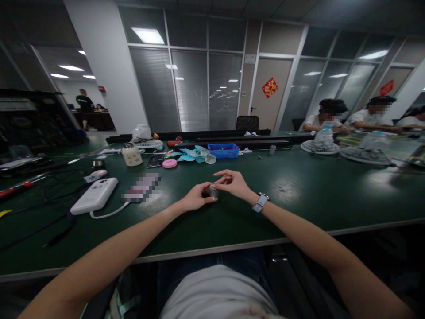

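Note:
A small grey metal cylinder [213, 192] stands upright between my hands, low over the green table. My left hand [195, 197] grips it from the side, with the fingers behind it and the thumb in front. Over its top, my right hand [234, 184] is closed in a pinch, thumb and fingertips at the upper rim. Whether a smaller part sits between those fingertips is too small to make out. A similar grey cylinder [272, 149] stands farther back on the right, beside a tiny dark piece [259, 157].
Behind my hands are a blue tray [223, 151], light-blue fan blades [194, 153] and a pink round case [169, 163]. A white power bank [94, 196], cabled phone [142, 187] and patterned cup [131, 155] lie left. Fan parts [321, 144] and seated people are at right.

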`<state>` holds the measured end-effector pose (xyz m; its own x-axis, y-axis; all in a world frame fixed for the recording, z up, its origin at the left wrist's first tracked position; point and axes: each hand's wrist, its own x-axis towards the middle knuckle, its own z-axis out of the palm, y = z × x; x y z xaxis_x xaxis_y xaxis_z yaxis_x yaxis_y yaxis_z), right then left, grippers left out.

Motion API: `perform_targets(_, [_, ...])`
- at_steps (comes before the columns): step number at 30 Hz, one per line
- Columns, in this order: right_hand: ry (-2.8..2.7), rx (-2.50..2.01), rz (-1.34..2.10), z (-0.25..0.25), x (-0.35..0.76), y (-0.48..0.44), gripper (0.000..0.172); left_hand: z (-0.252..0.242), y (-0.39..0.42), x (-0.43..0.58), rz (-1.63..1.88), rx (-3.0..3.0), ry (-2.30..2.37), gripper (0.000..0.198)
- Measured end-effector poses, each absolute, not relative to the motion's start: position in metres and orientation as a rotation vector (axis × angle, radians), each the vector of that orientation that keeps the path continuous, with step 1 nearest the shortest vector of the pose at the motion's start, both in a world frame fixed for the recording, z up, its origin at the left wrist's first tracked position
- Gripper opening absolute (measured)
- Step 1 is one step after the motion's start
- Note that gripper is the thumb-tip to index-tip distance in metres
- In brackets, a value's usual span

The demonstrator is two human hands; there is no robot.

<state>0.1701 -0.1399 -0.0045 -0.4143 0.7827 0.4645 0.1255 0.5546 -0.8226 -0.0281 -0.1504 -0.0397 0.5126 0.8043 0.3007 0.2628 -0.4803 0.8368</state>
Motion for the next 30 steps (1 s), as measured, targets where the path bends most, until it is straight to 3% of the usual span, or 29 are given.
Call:
perform_targets(7, [-1.872,-0.731,0.929,-0.007,0.17,-0.138,0.047,-0.035,-0.154,-0.027,0.943,2.138,0.973,0.047])
perform_targets(14, [-1.879,-0.644,0.945,-0.006,0.166,-0.138,0.035,-0.031,-0.158,-0.026,0.946,2.154,1.028,0.051])
perform_targets(20, [-1.808,-0.688,0.974,-0.007,0.186,-0.123,0.043,-0.031,-0.158,-0.027,0.933,2.166,1.066,0.05])
perform_targets(30, [-2.219,-0.875,1.211,-0.016,0.228,-0.105,0.049,-0.021,-0.165,-0.028,0.996,2.184,1.296,0.054])
